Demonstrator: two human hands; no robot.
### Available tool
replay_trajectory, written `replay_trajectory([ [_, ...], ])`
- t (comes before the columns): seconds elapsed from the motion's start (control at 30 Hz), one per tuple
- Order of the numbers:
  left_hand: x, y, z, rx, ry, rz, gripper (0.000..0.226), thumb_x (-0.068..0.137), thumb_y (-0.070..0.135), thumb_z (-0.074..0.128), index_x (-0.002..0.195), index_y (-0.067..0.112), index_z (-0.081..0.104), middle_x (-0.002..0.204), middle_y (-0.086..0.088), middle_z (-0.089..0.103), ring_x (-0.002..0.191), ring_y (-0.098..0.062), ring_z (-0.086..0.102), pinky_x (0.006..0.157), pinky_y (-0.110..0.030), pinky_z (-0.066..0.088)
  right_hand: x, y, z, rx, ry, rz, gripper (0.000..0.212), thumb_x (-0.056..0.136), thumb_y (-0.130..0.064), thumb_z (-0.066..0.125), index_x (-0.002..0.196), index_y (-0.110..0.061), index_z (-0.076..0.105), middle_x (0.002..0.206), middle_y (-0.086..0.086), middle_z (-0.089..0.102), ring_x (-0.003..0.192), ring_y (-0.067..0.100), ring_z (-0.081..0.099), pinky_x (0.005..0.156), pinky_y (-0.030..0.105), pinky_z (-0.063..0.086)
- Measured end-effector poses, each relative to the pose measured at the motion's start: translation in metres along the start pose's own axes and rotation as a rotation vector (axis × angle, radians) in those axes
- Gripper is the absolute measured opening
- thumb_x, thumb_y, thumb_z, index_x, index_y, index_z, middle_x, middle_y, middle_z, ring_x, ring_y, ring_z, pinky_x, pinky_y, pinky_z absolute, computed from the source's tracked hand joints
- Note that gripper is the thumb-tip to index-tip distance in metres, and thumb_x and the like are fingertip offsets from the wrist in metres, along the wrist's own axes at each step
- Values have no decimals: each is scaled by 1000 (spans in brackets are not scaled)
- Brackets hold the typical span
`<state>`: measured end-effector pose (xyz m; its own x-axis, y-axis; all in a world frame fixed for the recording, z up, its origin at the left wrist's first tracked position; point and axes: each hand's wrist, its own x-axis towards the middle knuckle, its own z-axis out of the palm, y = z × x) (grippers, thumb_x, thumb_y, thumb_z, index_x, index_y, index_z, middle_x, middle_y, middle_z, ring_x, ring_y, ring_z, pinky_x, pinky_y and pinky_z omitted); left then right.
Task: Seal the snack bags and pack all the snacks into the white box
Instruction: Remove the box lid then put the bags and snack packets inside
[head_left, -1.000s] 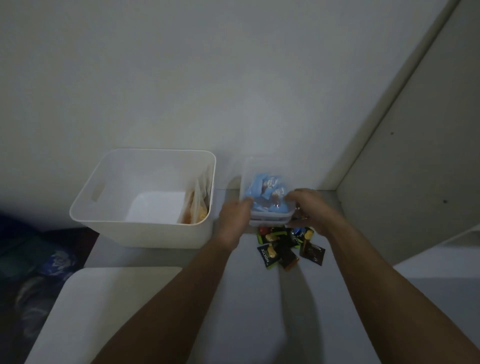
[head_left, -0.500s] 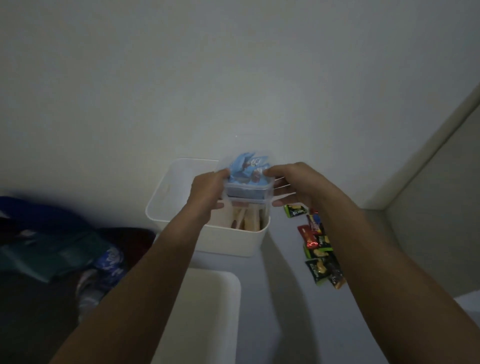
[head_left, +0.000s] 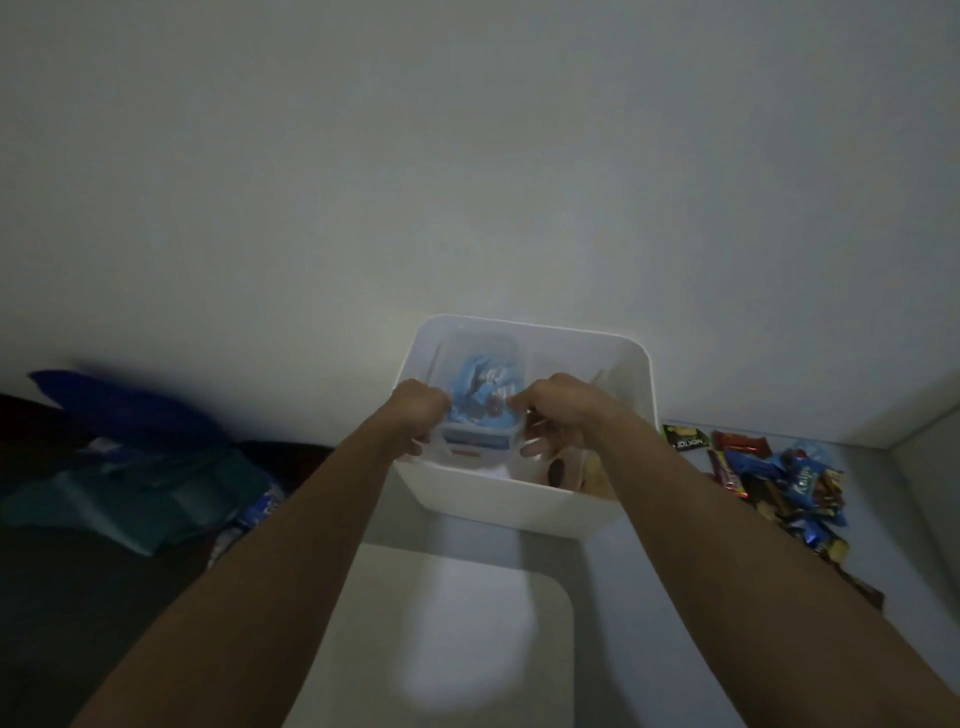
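A plain pale wall (head_left: 467, 182) fills the upper view above a light tabletop (head_left: 675, 597). On it stands the white box (head_left: 519, 506), open side up, backed against the wall. In front of it lies a flat white lid (head_left: 447, 639). Dark blue and green cloth (head_left: 130, 467) is heaped off to the left. Loose snack packets (head_left: 774, 478) lie scattered on the table right of the box. The left hand (head_left: 418, 410) and right hand (head_left: 558, 413) clench opposite sides of a clear container (head_left: 480, 415) of blue-wrapped snacks, its long axis running away from the person, held over the box's left part. Round snacks (head_left: 558, 470) show inside the box, at the right.
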<state>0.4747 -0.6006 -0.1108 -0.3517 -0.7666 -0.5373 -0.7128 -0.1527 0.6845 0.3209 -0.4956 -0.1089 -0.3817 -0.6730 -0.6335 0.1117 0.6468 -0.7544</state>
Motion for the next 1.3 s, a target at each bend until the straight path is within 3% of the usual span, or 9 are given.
replay_trajectory([
  [0.13, 14, -1, 4, 340, -94, 16, 25, 93, 9, 46, 101, -11, 59, 95, -30, 58, 82, -40, 64, 69, -45, 55, 31, 16, 13, -5, -2, 73, 23, 86, -4, 61, 105, 9, 58, 104, 29, 66, 80, 36, 66, 75, 48, 60],
  [0.23, 24, -7, 8, 420, -87, 47, 24, 91, 7, 47, 102, -9, 61, 98, -26, 60, 88, -37, 65, 66, -37, 53, 46, 28, 23, -37, 11, 110, 16, 86, -2, 58, 99, 7, 60, 100, 28, 68, 84, 39, 69, 81, 51, 58],
  [0.33, 33, -14, 8, 408, 171, 300, 24, 85, 11, 56, 101, -6, 63, 108, -23, 66, 103, -36, 63, 84, -34, 49, 58, 41, 31, -127, 5, 150, 27, 83, -4, 58, 108, 6, 57, 100, 25, 68, 80, 38, 71, 79, 51, 59],
  [0.47, 34, -14, -6, 185, 612, 780, 28, 83, 2, 59, 110, -2, 66, 106, -19, 69, 99, -35, 63, 89, -34, 47, 60, 42, 36, -102, -2, 156, 15, 87, -7, 62, 98, 0, 56, 92, 17, 63, 68, 30, 65, 68, 44, 58],
  [0.53, 43, -15, -15, 189, 561, 723, 37, 88, 3, 55, 125, -4, 57, 123, -21, 62, 116, -35, 56, 99, -33, 40, 61, 40, 36, -87, 3, 144, 18, 85, -11, 68, 95, -4, 55, 95, 14, 62, 79, 30, 66, 75, 46, 58],
  [0.6, 52, -22, -17, 168, 370, 582, 44, 95, 6, 49, 137, -3, 45, 141, -19, 50, 131, -31, 46, 107, -23, 29, 63, 37, 39, -153, 10, 137, 27, 84, -14, 69, 105, -5, 54, 109, 14, 60, 96, 30, 64, 83, 48, 58],
  [0.87, 61, -35, -14, 117, 349, 620, 44, 94, -5, 44, 138, -2, 44, 139, -21, 51, 130, -31, 49, 100, -13, 28, 64, 31, 52, -346, -87, 138, 44, 91, -21, 61, 129, -7, 45, 129, 12, 51, 108, 28, 60, 86, 47, 57],
  [1.13, 58, -33, -9, 188, 334, 580, 52, 93, 10, 53, 143, 1, 39, 148, -15, 42, 136, -29, 41, 113, -33, 28, 46, 23, 26, -423, 18, 55, 38, 90, -31, 62, 111, -1, 52, 116, 17, 58, 101, 32, 66, 80, 51, 58],
  [1.3, 48, -24, 2, 609, 558, 619, 52, 89, 25, 58, 136, 6, 48, 148, -15, 41, 138, -35, 33, 114, -51, 21, 1, 5, -20, -253, 47, -69, 38, 90, -24, 64, 119, -1, 59, 111, 14, 62, 85, 26, 68, 76, 43, 59],
])
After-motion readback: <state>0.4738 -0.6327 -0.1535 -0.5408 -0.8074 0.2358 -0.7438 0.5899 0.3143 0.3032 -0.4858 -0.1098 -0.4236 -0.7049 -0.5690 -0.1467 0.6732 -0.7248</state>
